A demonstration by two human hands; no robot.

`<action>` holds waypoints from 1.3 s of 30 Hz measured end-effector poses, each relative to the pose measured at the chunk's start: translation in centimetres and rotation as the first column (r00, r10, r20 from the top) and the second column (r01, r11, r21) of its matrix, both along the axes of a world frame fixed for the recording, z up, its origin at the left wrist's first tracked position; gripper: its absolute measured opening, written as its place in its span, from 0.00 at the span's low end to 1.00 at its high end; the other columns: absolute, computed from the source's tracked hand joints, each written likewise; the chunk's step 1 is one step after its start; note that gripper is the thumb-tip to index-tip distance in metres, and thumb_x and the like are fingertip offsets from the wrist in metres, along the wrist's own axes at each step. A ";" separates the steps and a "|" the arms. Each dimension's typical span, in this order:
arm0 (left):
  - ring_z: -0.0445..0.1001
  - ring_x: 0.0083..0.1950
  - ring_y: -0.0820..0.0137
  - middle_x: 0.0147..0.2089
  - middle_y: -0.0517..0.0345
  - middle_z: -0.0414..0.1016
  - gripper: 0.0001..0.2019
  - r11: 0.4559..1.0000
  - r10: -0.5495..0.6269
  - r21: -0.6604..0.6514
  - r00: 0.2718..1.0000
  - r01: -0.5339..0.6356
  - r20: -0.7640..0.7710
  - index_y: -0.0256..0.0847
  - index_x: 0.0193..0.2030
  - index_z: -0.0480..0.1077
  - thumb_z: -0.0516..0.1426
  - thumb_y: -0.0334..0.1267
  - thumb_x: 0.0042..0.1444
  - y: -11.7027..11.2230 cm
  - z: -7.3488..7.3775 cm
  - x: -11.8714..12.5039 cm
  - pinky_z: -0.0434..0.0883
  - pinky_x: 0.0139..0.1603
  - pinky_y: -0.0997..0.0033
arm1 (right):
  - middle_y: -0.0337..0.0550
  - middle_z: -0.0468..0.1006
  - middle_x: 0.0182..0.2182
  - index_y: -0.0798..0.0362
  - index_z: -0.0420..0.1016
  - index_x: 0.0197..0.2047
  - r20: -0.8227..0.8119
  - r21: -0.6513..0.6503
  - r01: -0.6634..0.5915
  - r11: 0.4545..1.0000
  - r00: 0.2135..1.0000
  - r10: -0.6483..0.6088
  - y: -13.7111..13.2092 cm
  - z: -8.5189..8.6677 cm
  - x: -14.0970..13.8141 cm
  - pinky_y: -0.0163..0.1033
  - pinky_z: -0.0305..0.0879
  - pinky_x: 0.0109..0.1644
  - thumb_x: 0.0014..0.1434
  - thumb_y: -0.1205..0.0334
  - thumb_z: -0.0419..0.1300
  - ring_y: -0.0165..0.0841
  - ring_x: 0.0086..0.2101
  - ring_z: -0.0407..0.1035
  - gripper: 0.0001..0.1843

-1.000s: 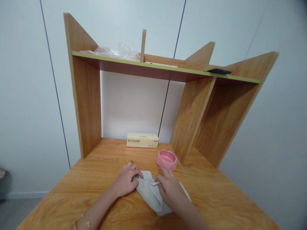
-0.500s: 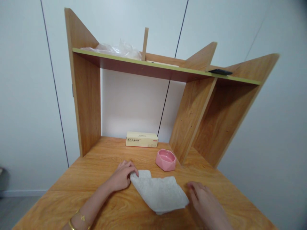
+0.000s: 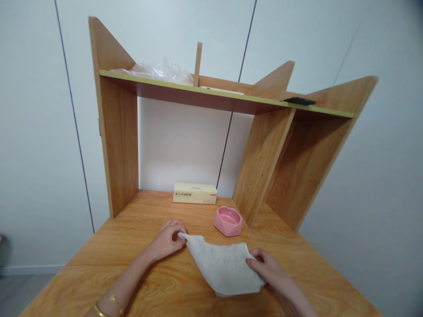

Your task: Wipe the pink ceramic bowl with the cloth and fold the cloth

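A white folded cloth (image 3: 222, 265) lies on the wooden desk (image 3: 132, 246) in front of me. My left hand (image 3: 169, 238) pinches the cloth's far left corner, fingers closed on it. My right hand (image 3: 268, 270) grips the cloth's right edge between thumb and fingers. A gold bracelet sits on my left wrist at the bottom of the view.
A pink bowl (image 3: 228, 220) stands just behind the cloth. A cream cardboard box (image 3: 194, 193) lies at the back of the desk. The wooden hutch shelf (image 3: 211, 94) above carries a clear plastic bag (image 3: 158, 70) and a dark flat object (image 3: 299, 101).
My right hand slid off the middle of the cloth out to the right, then came back and took hold of its right edge. The cloth now lies flatter and spread wider.
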State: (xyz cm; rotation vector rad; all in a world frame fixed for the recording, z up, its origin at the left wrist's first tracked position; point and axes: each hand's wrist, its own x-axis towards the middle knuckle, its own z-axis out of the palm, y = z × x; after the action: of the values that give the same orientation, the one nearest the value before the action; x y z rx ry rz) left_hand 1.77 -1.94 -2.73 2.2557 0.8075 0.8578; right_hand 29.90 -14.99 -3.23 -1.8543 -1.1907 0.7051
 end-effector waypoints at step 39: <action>0.65 0.42 0.66 0.36 0.56 0.69 0.06 0.951 0.287 0.182 0.929 -0.248 -0.233 0.41 0.31 0.64 0.48 0.31 0.48 -1.1 -0.2 0.7 0.60 0.40 0.69 | 0.48 0.76 0.33 0.53 0.61 0.46 0.734 -0.180 -0.193 0.965 0.626 0.262 2.6 6.0 -15.9 0.36 0.59 0.33 0.54 0.61 0.51 0.39 0.35 0.71 0.15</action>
State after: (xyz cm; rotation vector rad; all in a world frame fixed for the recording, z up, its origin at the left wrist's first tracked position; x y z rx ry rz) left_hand 2.47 -3.01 -2.88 2.4600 1.2316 0.7761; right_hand 14.00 -12.34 2.77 -2.1668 -1.9843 0.0545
